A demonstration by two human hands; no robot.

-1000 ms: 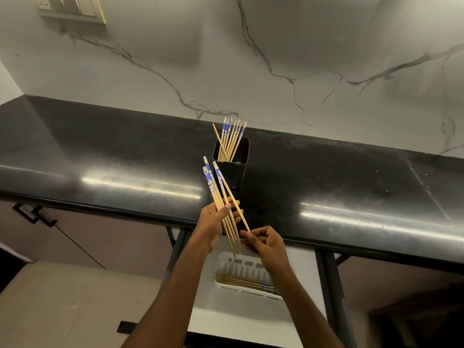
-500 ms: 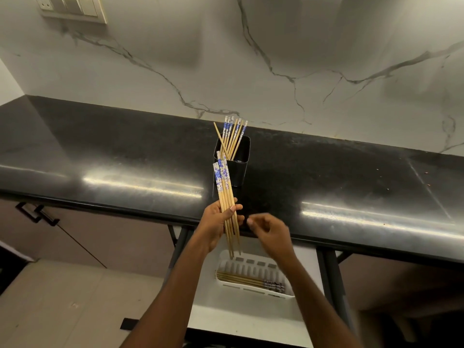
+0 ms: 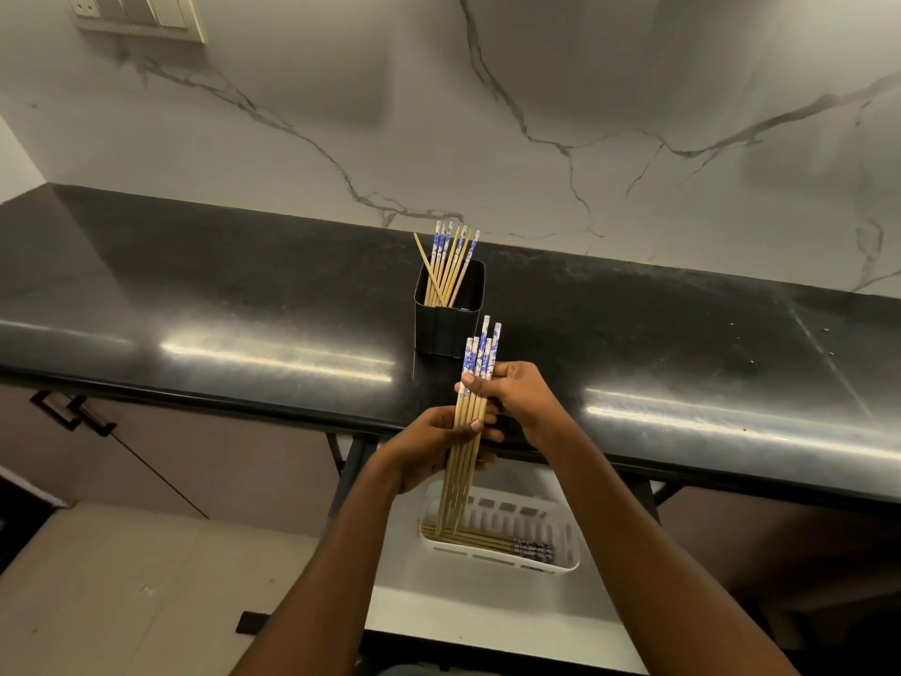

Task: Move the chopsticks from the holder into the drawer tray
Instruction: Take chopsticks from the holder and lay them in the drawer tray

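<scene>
A bundle of several bamboo chopsticks [image 3: 469,422] with blue-and-white tops stands nearly upright in front of the counter edge. My left hand [image 3: 431,451] grips its middle from the left. My right hand [image 3: 512,392] clasps the patterned upper part from the right. Behind them the black holder [image 3: 448,317] stands on the counter with several more chopsticks [image 3: 446,263] leaning in it. Below, the white slotted drawer tray [image 3: 560,561] holds a few chopsticks [image 3: 487,539] lying flat along its near side. The bundle's tips hang over the tray's left end.
The glossy black countertop [image 3: 244,304] runs across the view under a marbled white wall. The open white drawer [image 3: 468,612] juts out beneath the counter, between black frame legs. Dark cabinet handles [image 3: 73,414] are at the left, and a switch plate [image 3: 136,12] at the top left.
The fanned chopsticks in my left hand have been gathered into a tight bundle. My right hand let go of the lower ends, rose and closed on the upper part.
</scene>
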